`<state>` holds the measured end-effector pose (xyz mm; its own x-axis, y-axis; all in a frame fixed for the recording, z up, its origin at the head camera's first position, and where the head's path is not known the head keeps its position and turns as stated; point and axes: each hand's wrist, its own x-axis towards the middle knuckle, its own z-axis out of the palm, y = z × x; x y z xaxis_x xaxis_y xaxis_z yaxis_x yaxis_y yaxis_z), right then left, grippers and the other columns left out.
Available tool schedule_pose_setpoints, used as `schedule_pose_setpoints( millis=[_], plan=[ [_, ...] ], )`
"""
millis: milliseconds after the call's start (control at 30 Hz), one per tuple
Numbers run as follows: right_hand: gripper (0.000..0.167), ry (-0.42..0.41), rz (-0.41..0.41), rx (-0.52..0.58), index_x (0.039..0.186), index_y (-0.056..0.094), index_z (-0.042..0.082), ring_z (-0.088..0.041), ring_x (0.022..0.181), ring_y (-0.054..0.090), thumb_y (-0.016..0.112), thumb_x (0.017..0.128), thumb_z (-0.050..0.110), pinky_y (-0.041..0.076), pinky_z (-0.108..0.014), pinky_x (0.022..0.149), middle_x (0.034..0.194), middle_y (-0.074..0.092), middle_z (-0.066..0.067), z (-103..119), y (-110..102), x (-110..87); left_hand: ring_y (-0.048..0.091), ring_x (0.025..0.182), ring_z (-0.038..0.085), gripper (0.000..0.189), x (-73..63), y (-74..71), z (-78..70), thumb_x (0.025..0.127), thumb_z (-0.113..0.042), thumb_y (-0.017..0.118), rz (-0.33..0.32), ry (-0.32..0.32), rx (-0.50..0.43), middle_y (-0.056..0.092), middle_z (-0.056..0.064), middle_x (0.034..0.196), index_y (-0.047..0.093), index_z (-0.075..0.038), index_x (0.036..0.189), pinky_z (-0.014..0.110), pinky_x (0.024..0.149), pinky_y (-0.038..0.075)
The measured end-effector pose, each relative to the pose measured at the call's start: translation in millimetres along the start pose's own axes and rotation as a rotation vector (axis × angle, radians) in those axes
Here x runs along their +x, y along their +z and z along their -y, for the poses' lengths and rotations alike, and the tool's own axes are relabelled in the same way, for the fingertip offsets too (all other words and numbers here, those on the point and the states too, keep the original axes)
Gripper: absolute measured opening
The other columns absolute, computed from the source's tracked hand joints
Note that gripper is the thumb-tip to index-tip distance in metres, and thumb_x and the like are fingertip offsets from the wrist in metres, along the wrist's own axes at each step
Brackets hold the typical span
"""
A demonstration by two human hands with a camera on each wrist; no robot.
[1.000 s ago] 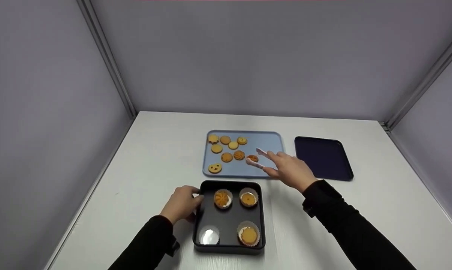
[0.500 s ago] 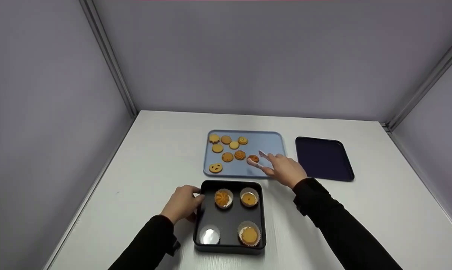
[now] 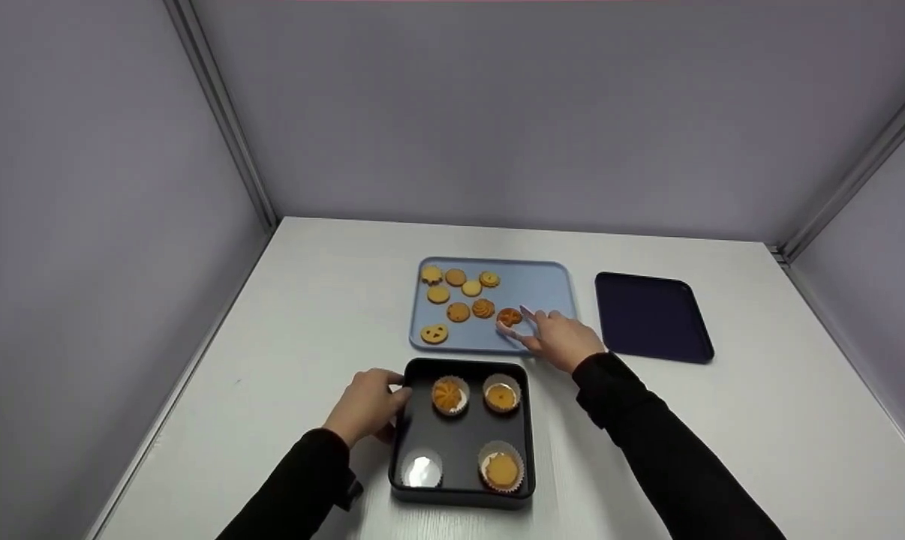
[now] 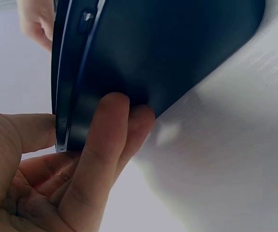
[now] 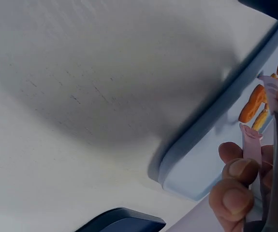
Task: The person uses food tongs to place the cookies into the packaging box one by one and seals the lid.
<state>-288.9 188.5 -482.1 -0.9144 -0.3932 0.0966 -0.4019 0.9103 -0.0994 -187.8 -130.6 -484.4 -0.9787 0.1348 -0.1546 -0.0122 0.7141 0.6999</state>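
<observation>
My left hand [image 3: 366, 409] grips the left wall of a black baking pan [image 3: 458, 439], thumb at the rim and fingers [image 4: 109, 130] against its outer side in the left wrist view. In my right hand [image 3: 569, 341] are small tongs [image 5: 252, 145] with pale pink tips. The spread tips stand on either side of a brown pretzel-shaped cookie [image 3: 509, 316] on the light blue tray [image 3: 535, 281]; whether they touch it, I cannot tell. Inside the pan, several paper cups sit near the corners. Three hold cookies; the near-left cup [image 3: 422, 470] shows a bright bare bottom.
Several other cookies, among them a swirled cookie [image 3: 483, 308] and a face cookie [image 3: 434, 334], lie on the blue tray's left part. A dark navy tray [image 3: 653, 316] lies to its right. Grey panels [image 3: 512, 112] enclose the white table [image 3: 310, 300].
My right hand has moved slightly left and toward the blue tray, bringing the tongs' tips around the pretzel-shaped cookie. My left hand has stayed on the pan.
</observation>
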Motion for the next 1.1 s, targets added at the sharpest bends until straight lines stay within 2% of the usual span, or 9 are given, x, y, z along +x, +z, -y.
schedule_pose_setpoints(
  millis=[100,267,500,633,733,933,1100],
  plan=[
    [0.047,-0.002,0.002,-0.003,0.116,0.065,-0.009,-0.04,0.079,0.07,0.064,0.101,0.036,0.059,-0.052,0.068,0.093,0.066,-0.024,0.0,0.9,2.9,0.07,0.054,0.021,0.034,0.1,-0.5,-0.2,0.099,-0.013,0.065,0.01,-0.016,-0.031,0.074,0.02,0.105,0.068,0.005,0.127,0.041,0.084,0.061],
    [0.048,-0.006,-0.005,-0.008,0.115,0.065,-0.011,-0.041,0.077,0.069,0.063,0.102,0.035,0.059,-0.053,0.068,0.091,0.066,-0.025,0.1,0.7,4.9,0.07,0.057,0.019,0.034,-1.0,-1.2,-1.1,0.099,-0.013,0.065,0.004,-0.001,-0.022,0.074,0.02,0.107,0.069,0.006,0.127,0.041,0.085,0.061],
    [0.04,-0.036,0.011,-0.004,0.112,0.065,-0.009,-0.041,0.079,0.069,0.063,0.102,0.03,0.058,-0.052,0.071,0.09,0.066,-0.025,-0.4,0.9,8.8,0.069,0.05,0.023,0.037,-2.1,-1.8,-0.6,0.103,-0.013,0.061,0.079,-0.041,-0.134,0.073,0.015,0.081,0.063,0.006,0.135,0.035,0.057,0.061],
    [0.037,-0.057,0.013,-0.005,0.113,0.065,-0.007,-0.04,0.082,0.069,0.064,0.102,0.029,0.058,-0.052,0.075,0.092,0.067,-0.024,-3.2,1.2,8.4,0.069,0.049,0.022,0.036,-2.4,-1.9,-0.8,0.102,-0.013,0.061,0.062,-0.016,-0.113,0.074,0.013,0.082,0.064,0.006,0.133,0.033,0.059,0.061],
    [0.035,-0.073,-0.028,0.004,0.117,0.065,-0.006,-0.04,0.083,0.069,0.064,0.102,0.026,0.058,-0.053,0.074,0.094,0.067,-0.024,-5.5,2.8,5.8,0.069,0.049,0.022,0.035,-2.9,-1.0,0.1,0.102,-0.012,0.061,0.055,0.002,-0.113,0.073,0.014,0.081,0.065,0.007,0.131,0.033,0.058,0.061],
    [0.038,-0.111,-0.037,0.044,0.122,0.065,-0.005,-0.039,0.083,0.07,0.065,0.101,0.027,0.059,-0.053,0.073,0.097,0.068,-0.023,-5.3,6.4,-1.7,0.069,0.049,0.023,0.036,-7.4,1.4,4.0,0.101,-0.009,0.06,0.078,-0.019,-0.156,0.072,0.015,0.08,0.063,0.01,0.131,0.034,0.052,0.06],
    [0.042,-0.068,-0.039,0.046,0.118,0.065,-0.004,-0.039,0.079,0.069,0.068,0.099,0.033,0.059,-0.052,0.071,0.092,0.067,-0.022,-4.7,3.3,1.0,0.069,0.049,0.023,0.036,-3.0,0.7,0.5,0.1,-0.011,0.062,0.054,0.0,-0.119,0.073,0.016,0.084,0.065,0.009,0.131,0.035,0.059,0.062]
  ],
)
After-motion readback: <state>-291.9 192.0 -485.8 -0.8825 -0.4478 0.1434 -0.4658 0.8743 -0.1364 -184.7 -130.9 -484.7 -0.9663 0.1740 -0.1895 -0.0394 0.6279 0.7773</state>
